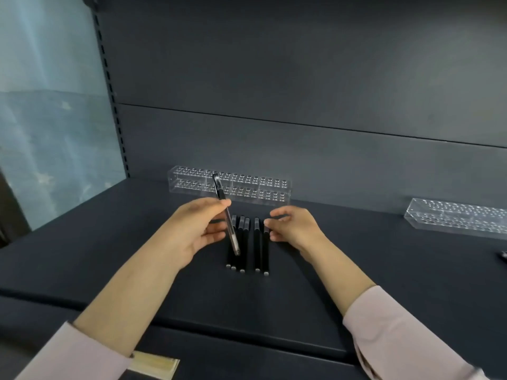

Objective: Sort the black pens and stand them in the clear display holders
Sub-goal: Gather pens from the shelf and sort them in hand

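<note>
Holding one pen (226,215), the left hand (192,231) pinches it between thumb and forefinger. The grip sits a little above the middle of the barrel, just below the black cap. The pen is clear of the shelf (109,242) and tilted. Its capped end points up and away, in front of the holder (230,185). Its lower end hangs below the grip, over the left part of the row of pens (248,245). The remaining left fingers are spread beneath the barrel.

The row of pens lies flat on the shelf between the two hands. The pens are side by side with their length running toward the back panel, and there is a small gap near the right. About five silver ends show at the near side.

The right hand (293,229) rests at the right edge of the row with fingers curled. Its fingertips are at the outermost pen; whether it grips that pen cannot be told.

The holder stands against the back panel, behind the row. A second holder (455,218) sits well apart to the right. No pen stands in either holder.
</note>
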### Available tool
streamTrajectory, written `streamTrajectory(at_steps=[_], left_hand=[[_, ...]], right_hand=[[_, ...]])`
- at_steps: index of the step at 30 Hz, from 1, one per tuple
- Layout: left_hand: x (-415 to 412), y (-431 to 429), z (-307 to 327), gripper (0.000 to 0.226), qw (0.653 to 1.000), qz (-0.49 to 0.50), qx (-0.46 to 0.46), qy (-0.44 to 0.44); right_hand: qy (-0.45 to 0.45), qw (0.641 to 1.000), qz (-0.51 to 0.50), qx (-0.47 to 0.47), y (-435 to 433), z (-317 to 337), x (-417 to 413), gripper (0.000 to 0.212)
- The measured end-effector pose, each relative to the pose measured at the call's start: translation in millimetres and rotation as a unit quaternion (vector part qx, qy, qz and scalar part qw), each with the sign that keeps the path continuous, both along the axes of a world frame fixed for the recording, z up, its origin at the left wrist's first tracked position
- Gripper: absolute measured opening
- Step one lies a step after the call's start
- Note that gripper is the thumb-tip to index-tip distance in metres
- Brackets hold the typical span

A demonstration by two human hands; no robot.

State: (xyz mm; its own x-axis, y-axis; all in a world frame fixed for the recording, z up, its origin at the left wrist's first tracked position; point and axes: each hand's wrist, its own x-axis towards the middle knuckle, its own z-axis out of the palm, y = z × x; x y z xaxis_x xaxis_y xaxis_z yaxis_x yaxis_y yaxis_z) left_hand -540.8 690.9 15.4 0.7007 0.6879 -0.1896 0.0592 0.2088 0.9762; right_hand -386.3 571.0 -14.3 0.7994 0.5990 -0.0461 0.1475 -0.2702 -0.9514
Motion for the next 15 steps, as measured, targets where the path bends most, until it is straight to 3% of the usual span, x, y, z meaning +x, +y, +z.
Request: streamTrajectory(at_steps=[3, 9, 12, 15], left_hand=[[0, 4, -3, 0.012, 1.000, 0.002, 0.013, -0.012], [27, -20, 1, 0.011, 0.997, -0.014, 0.067, -0.033], [55, -50, 7, 0.016, 0.995, -0.040, 0.081, -0.050], [86, -91, 12, 0.013, 0.987, -0.081, 0.126, -0.061]], right_hand=[[-0.004, 1.000, 0.007, 0.004, -8, 7, -5, 0.015], [0.000, 0.991, 0.116, 0.062, -50, 27, -12, 0.016], [-0.040, 0.992, 0.084, 0.079, -82, 31, -2, 0.003], [-0.062, 0.994, 0.043, 0.085, -127, 34, 20, 0.008]])
